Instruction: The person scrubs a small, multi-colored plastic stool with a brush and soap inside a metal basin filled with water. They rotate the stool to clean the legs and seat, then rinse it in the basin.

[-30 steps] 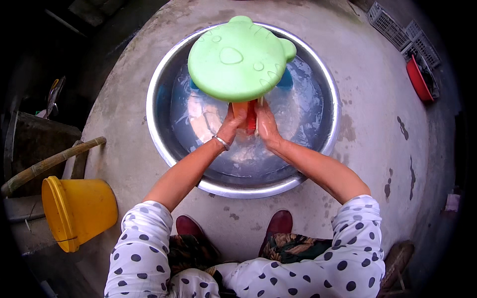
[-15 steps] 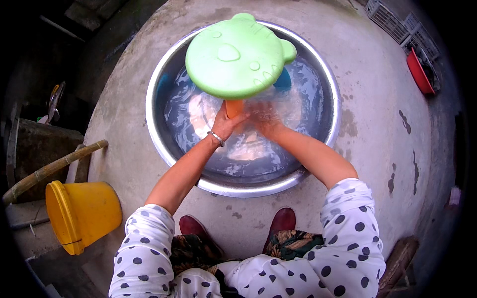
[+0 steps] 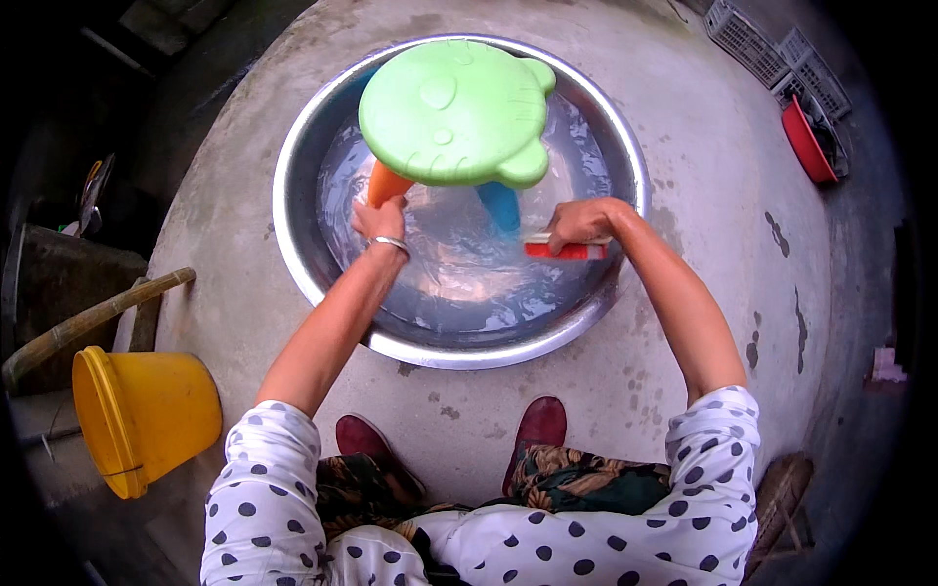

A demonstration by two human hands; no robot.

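A small stool with a light green animal-face seat [image 3: 454, 117] stands in a wide metal basin [image 3: 459, 354] of water. Its orange leg [image 3: 387, 183] is gripped by my left hand [image 3: 379, 219], whose wrist carries a silver bangle. A blue leg [image 3: 501, 206] reaches down into the water under the seat's near right edge. My right hand [image 3: 583, 223] is closed on a scrub brush [image 3: 567, 248] with red bristles and a pale back, held over the water at the right, apart from the stool. The leg ends are hidden under the water.
A yellow bucket [image 3: 161, 410] lies tilted at the left, beside a bamboo pole [image 3: 98, 327]. Grey plastic crates [image 3: 747, 44] and a red basin [image 3: 807, 146] stand at the far right. Concrete floor [image 3: 703, 293] with wet marks surrounds the basin.
The stool has turned clockwise, its ear now toward the near right. My left hand has shifted left with the orange leg. My right hand has moved right, and the brush now shows.
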